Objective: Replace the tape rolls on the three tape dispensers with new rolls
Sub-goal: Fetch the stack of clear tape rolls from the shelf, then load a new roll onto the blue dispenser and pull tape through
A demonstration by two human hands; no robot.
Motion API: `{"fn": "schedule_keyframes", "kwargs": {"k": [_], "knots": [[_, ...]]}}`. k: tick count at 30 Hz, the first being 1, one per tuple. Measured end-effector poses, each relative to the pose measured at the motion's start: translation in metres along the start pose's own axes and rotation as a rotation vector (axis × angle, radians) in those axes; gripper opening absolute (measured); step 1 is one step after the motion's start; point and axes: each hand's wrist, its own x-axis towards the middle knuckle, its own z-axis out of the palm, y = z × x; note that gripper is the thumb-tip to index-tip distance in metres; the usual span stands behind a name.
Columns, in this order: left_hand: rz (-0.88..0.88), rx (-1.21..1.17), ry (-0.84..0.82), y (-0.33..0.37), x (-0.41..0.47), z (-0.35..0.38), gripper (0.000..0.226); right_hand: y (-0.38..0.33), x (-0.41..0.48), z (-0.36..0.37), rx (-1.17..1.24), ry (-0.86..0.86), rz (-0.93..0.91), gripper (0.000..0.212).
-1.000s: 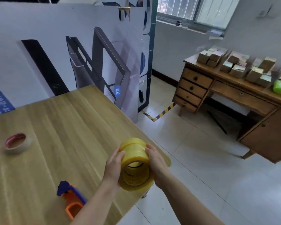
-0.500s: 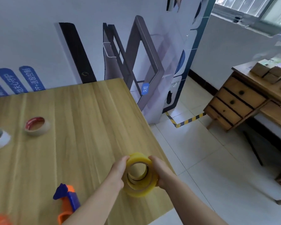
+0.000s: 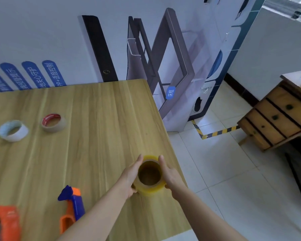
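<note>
A stack of yellow tape rolls (image 3: 150, 187) stands upright on the wooden table (image 3: 97, 119) near its right edge, its hollow core facing up. My left hand (image 3: 129, 176) holds its left side and my right hand (image 3: 170, 174) holds its right side, fingers running along the stack. An orange and blue tape dispenser (image 3: 71, 206) lies to the left of the stack. A second orange dispenser (image 3: 7, 223) sits at the bottom left corner, partly cut off. A red-cored roll (image 3: 53, 122) and a white roll (image 3: 13, 130) lie flat further back on the left.
A printed display board (image 3: 163, 49) leans behind the table. To the right is tiled floor (image 3: 233, 180) with a strip of yellow and black tape (image 3: 217, 132) and a wooden desk with drawers (image 3: 276, 117). The table's right edge runs close to my right hand.
Both hands have lowered the yellow stack from the air onto the table and turned it upright. The view has swung left, bringing the white roll and the second dispenser into sight.
</note>
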Motion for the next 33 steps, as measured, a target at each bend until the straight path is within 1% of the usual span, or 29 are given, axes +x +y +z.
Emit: {"fn": "schedule_keyframes", "kwargs": {"k": [2, 3, 4, 6, 8, 11, 12, 15, 17, 20, 22, 25, 28, 30, 31, 33], "knots": [[0.131, 0.037, 0.05, -0.009, -0.002, 0.003, 0.054, 0.006, -0.002, -0.003, -0.084, -0.004, -0.135, 0.055], [0.194, 0.104, 0.102, -0.013, -0.002, 0.004, 0.051, 0.008, -0.001, -0.004, -0.119, -0.005, -0.176, 0.045], [0.245, 0.204, 0.163, -0.015, -0.003, 0.004, 0.05, 0.01, -0.001, -0.004, -0.15, 0.003, -0.196, 0.04], [0.316, 0.413, 0.295, -0.017, -0.006, 0.004, 0.047, 0.01, -0.002, -0.004, -0.175, 0.011, -0.218, 0.039], [0.372, 0.537, 0.399, -0.016, -0.01, 0.005, 0.044, 0.009, -0.005, -0.003, -0.21, 0.022, -0.265, 0.045], [0.506, 0.548, 0.477, -0.014, -0.025, 0.009, 0.043, 0.009, -0.007, -0.001, -0.305, 0.101, -0.389, 0.058], [0.57, 0.528, 0.502, -0.013, -0.031, 0.009, 0.044, 0.006, -0.012, -0.001, -0.317, 0.118, -0.443, 0.056], [0.759, 0.44, 0.582, -0.012, -0.053, 0.006, 0.043, -0.009, -0.035, -0.001, -0.257, 0.118, -0.6, 0.031], [0.888, 0.418, 0.626, -0.009, -0.069, 0.003, 0.042, -0.02, -0.051, 0.001, -0.196, 0.062, -0.641, 0.023], [1.035, 0.375, 0.697, -0.007, -0.093, -0.007, 0.043, -0.033, -0.076, 0.006, -0.092, -0.048, -0.685, 0.026], [1.13, 0.33, 0.74, -0.007, -0.108, -0.017, 0.047, -0.043, -0.093, 0.009, -0.031, -0.111, -0.732, 0.035], [1.289, 0.318, 0.794, -0.005, -0.135, -0.031, 0.052, -0.057, -0.117, 0.016, 0.053, -0.264, -0.768, 0.057], [1.457, 0.43, 0.856, -0.001, -0.164, -0.045, 0.054, -0.068, -0.135, 0.024, 0.145, -0.438, -0.772, 0.055], [1.51, 0.444, 0.887, -0.001, -0.181, -0.056, 0.051, -0.074, -0.145, 0.029, 0.18, -0.51, -0.805, 0.052], [1.507, 0.403, 0.905, -0.001, -0.189, -0.062, 0.048, -0.077, -0.151, 0.032, 0.204, -0.546, -0.822, 0.052], [1.451, 0.257, 0.945, -0.001, -0.204, -0.073, 0.043, -0.081, -0.159, 0.041, 0.27, -0.621, -0.839, 0.06]]}}
